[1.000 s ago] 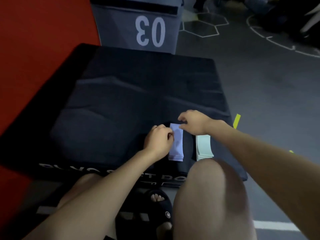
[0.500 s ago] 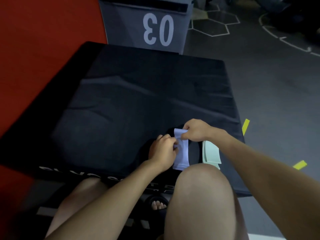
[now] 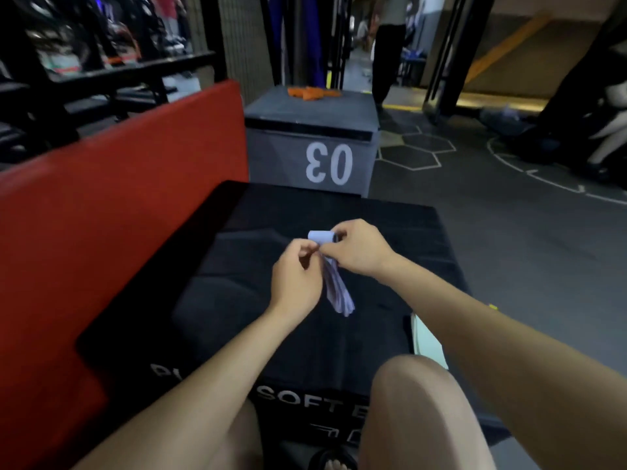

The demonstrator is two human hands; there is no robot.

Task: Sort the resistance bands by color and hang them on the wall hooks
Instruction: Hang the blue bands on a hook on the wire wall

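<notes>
Floor [image 3: 529, 252] of dark grey matting with white hexagon lines fills the right side of the head view. A long red pad [image 3: 101, 239] runs along the left, touching the side of the black soft box [image 3: 258, 320] that sits in front of the person (white lettering on its near face is partly hidden by the legs). Beyond it stands a grey box [image 3: 278, 161] marked 03, with orange bands [image 3: 314, 93] lying on its top. A pale green band stack [image 3: 428, 344] lies at the black box's right edge, mostly covered by the right forearm.

Both hands are raised above the black box, close together. The right hand [image 3: 359, 249] has its fingers curled over the upper end of the lilac resistance bands [image 3: 336, 286], pinching them just below a short folded loop that sticks up past the knuckles. The left hand [image 3: 297, 276] pinches the same bunch from the left side with thumb and fingertips, the 2 hands touching or nearly touching there. The rest of the bunch hangs down between the wrists, its lower end clear of the box top.
</notes>
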